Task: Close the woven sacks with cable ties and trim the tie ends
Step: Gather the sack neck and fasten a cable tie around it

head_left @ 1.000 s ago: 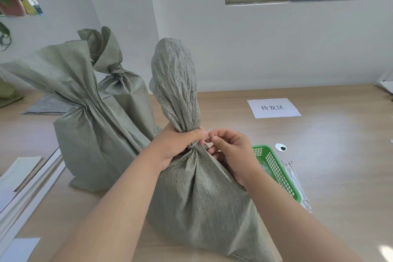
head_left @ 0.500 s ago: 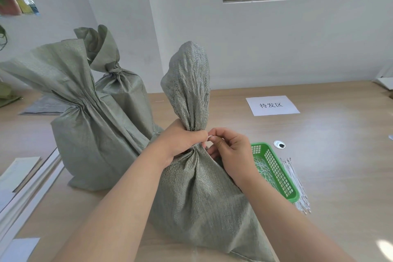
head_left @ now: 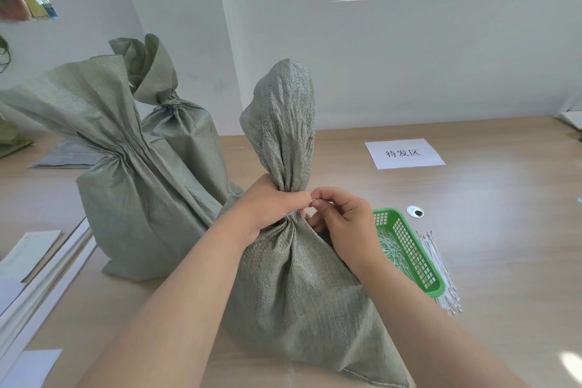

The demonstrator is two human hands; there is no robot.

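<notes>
Head view: my left hand [head_left: 271, 206] is clamped round the gathered neck of the near sack [head_left: 293, 280], which stands mid-table. My right hand [head_left: 345, 219] pinches the thin white cable tie [head_left: 311, 201] at the neck's 3 o'clock side. The weave looks soft but slick, so I'd grip tight just under the bunched top. Spare ties [head_left: 439, 268] lie at 4 o'clock.

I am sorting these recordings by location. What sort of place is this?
Probably a packing or dispatch room: grey-green woven sacks with gathered necks stand on a pale wooden table, a white paper sign with printed characters lies on it, and a green plastic basket sits beside loose white cable ties.
</notes>
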